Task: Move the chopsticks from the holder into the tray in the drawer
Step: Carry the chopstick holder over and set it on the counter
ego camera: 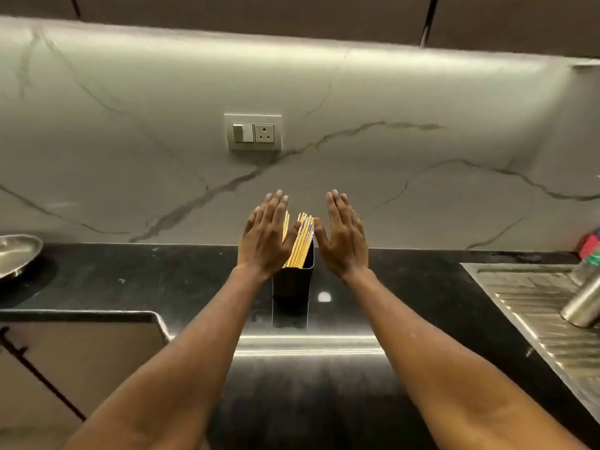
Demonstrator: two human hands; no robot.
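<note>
A black rectangular holder [292, 287] stands upright on the black countertop [162, 274] near the marble wall. Several yellow wooden chopsticks [302, 241] with blue marks stick out of its top, leaning right. My left hand [264, 235] is raised flat just left of the chopsticks, fingers straight, and covers a few of them. My right hand [342, 235] is held flat just right of them. Both hands hold nothing, and whether they touch the chopsticks I cannot tell. No drawer or tray is in view.
A steel sink drainboard [539, 303] lies at the right with a steel bottle [584, 300] on it. A steel lid or bowl [16, 251] sits at the far left. A switch and socket plate [253, 132] is on the wall. The counter steps down at the lower left.
</note>
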